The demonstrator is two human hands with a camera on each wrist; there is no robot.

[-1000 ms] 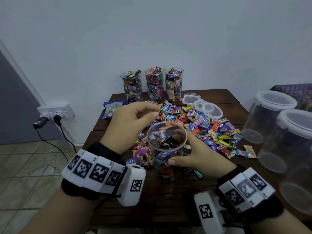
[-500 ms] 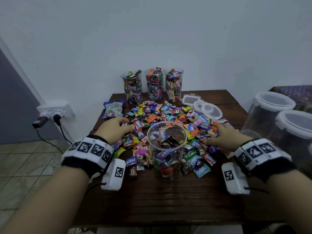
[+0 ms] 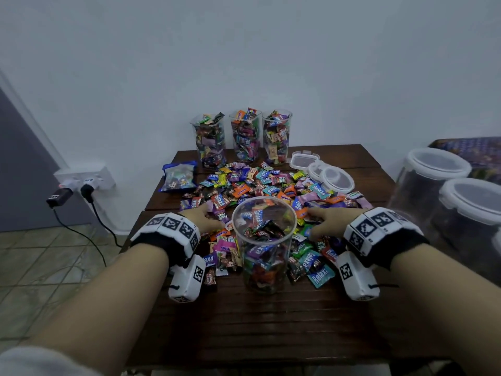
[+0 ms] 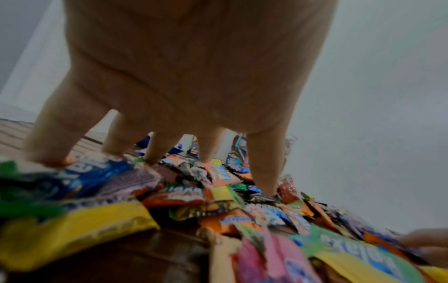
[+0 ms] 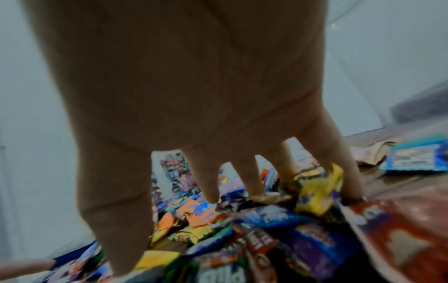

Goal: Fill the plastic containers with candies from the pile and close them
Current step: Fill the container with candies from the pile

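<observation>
A clear plastic container [image 3: 264, 241] stands upright and lidless at the table's middle, partly filled with candies. Behind and around it spreads the pile of wrapped candies [image 3: 257, 183]. My left hand [image 3: 207, 215] lies palm down on the pile just left of the container, and my right hand [image 3: 324, 221] does the same just right of it. In the left wrist view the left hand [image 4: 208, 149] has its fingers spread, tips on wrappers [image 4: 218, 176]. In the right wrist view the right hand [image 5: 211, 189] likewise touches wrappers [image 5: 315, 191]. Neither hand clasps anything.
Three candy-filled containers [image 3: 245, 137] without lids stand in a row at the table's back edge. Lids [image 3: 336, 179] lie at the back right. A blue candy bag [image 3: 179, 179] sits at the back left. Large lidded empty tubs [image 3: 433, 185] stand to the right.
A second ago my left hand was over the container's mouth and my right hand held its side. Both have since let go and settled onto the pile on either side.
</observation>
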